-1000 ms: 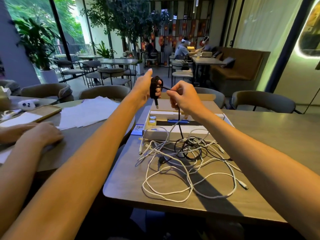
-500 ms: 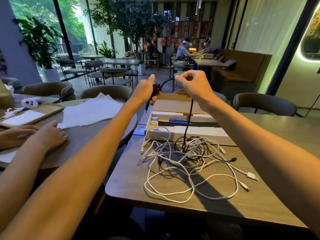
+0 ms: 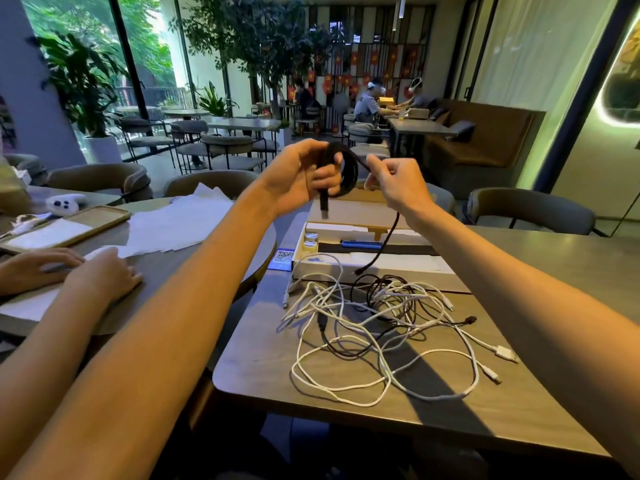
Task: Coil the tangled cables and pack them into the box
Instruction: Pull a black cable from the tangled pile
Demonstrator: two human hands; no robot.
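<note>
Head view: left hand [image 3: 304,178] is raised in front of the chest, fingers curled round a few loops of thick black round cable [image 3: 347,174], thumb on top. The cable's black USB plug [image 3: 323,206] hangs straight down just below that hand. Right hand [image 3: 398,185] is just beside it, pinching the same cable between thumb & fingertips where it leaves the loops. From under the right hand the loose tail drops down, its end connector [image 3: 360,270] hanging low over the front of the open white cardboard box [image 3: 398,284]. Can't tell if the tip touches anything.

Below both hands & nearer the person lies the tangle of thin white and black cables [image 3: 381,323], spread on the grey table [image 3: 263,368], touching the box's front wall.

Judgement: coiling of the first cable is mid-way, w/ a short tail left to wind.

What could go wrong:
- The tail end hangs close to the tangle. If it swings in while being drawn up, the connector prob. hooks a white loop & drags the pile.
- The left-hand grip covers only one side of the loops. A loose thumb lets them spring open, esp. w/ stiff cable.
- A pile strand lies near the table edge. Any tug could pull it off.
</note>
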